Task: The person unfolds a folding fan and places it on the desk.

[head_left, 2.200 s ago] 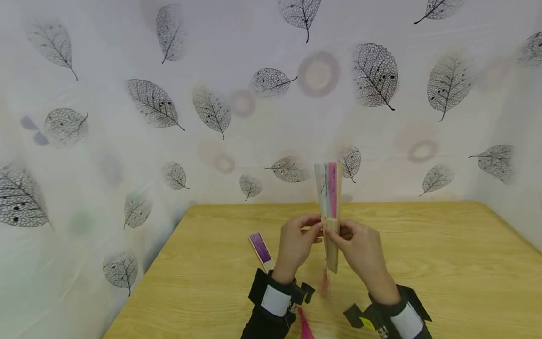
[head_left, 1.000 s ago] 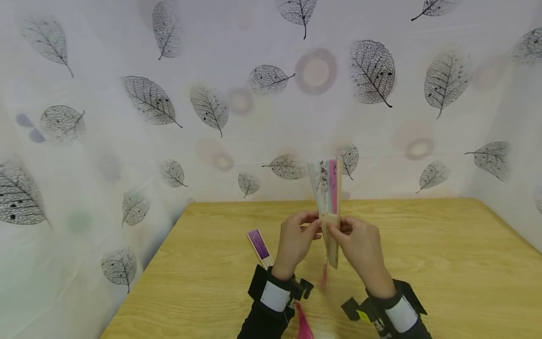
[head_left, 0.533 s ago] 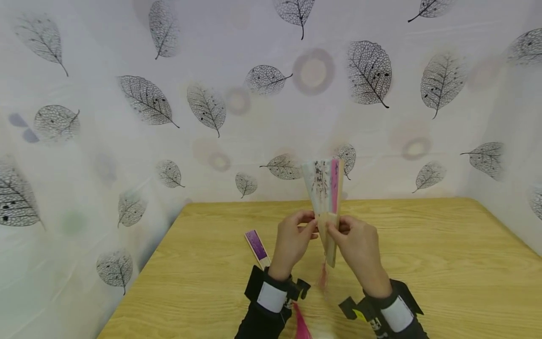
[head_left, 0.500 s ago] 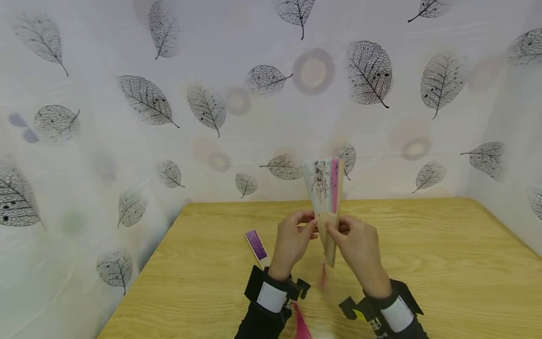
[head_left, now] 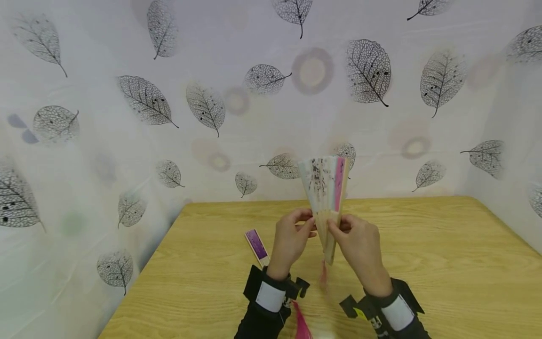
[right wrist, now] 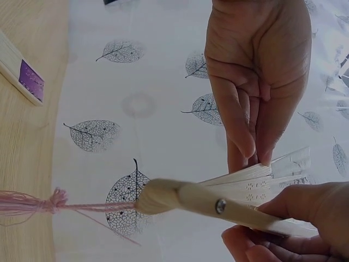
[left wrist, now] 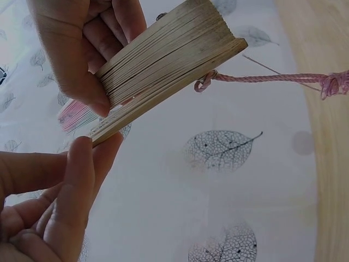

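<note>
Fan: You hold a fan [head_left: 318, 186] upright over the table [head_left: 423, 263], a bit right of the middle. It is partly spread, wide at the top and thin at the bottom.
Fan colors: It is pale with dark marks, and a pink stripe runs along its right side.
Left hand: Your left hand [head_left: 291, 240] pinches the fan's left edge between thumb and finger.
Right hand: Your right hand [head_left: 360, 242] pinches the fan's right side, thumb on the near face.
Light tassel: A light pink tassel [head_left: 323, 275] hangs from the fan's bottom end.
Pin: A small round metal pin [right wrist: 220, 206] sits near that end.
Purple fan: A folded purple fan [head_left: 256, 243] lies on the table, left of your left hand. Your arm hides its near end.
Bright tassel: A bright pink tassel [head_left: 302, 324] lies near, just right of your left sleeve [head_left: 261, 322].
Far side: A white sheet [head_left: 254, 28] with gray leaves stands behind the table.
</note>
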Motion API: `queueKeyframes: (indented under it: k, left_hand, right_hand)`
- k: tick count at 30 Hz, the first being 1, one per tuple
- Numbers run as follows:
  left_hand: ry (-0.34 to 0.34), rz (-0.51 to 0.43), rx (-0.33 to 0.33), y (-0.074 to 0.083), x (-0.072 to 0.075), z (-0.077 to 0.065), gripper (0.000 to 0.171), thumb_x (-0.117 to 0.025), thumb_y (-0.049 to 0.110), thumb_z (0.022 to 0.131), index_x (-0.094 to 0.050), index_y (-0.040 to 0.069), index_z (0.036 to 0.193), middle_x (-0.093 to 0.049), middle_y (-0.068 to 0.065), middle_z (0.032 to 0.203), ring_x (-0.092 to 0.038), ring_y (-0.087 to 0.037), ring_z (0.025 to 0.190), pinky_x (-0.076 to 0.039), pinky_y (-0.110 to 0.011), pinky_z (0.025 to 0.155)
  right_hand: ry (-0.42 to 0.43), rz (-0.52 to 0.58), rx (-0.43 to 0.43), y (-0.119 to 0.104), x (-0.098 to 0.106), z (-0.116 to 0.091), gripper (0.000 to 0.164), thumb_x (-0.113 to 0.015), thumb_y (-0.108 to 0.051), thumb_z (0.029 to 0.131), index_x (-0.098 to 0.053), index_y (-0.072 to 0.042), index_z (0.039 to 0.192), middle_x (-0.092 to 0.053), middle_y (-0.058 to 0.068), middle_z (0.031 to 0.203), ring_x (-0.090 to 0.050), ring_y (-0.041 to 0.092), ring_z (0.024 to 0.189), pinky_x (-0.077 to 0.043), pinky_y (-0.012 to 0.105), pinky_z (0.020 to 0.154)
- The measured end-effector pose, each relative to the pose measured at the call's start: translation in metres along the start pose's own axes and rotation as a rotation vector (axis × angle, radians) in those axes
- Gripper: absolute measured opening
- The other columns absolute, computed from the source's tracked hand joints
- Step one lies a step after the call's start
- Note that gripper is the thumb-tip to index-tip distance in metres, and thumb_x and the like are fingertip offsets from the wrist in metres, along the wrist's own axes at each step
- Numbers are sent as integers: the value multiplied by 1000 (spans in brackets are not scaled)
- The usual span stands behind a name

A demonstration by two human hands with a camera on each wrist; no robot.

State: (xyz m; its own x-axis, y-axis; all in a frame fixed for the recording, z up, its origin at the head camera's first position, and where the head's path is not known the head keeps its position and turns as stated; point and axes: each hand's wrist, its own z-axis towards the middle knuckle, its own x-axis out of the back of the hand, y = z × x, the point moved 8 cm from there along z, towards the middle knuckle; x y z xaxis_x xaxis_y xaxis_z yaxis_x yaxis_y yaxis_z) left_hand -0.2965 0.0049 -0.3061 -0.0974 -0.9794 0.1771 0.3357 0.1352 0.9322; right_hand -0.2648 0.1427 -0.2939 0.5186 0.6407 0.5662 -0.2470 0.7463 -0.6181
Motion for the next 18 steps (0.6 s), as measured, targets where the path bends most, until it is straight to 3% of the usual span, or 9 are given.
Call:
queueKeyframes:
  k: [7,18]
  left_hand:
    - [-1,5,-2,-1,1,-1,17,-58,4,89,-63,-6,103,-65,-21,98,-69,-29,78,-59,-23,63]
    - [2,17,4,1,0,-1,19,-58,7,89,-63,-4,104,-66,-19,97,-69,-27,80,-59,-24,65]
  right_hand:
    - [11,-9,29,-1,0,0,19,-69,-14,80,-67,1,69,-68,13,64,-64,23,56,-49,28,45]
    - [16,-8,1,-1,1,-1,22,-67,-14,82,-68,7,82,-69,18,70,-66,27,60,-53,35,48]
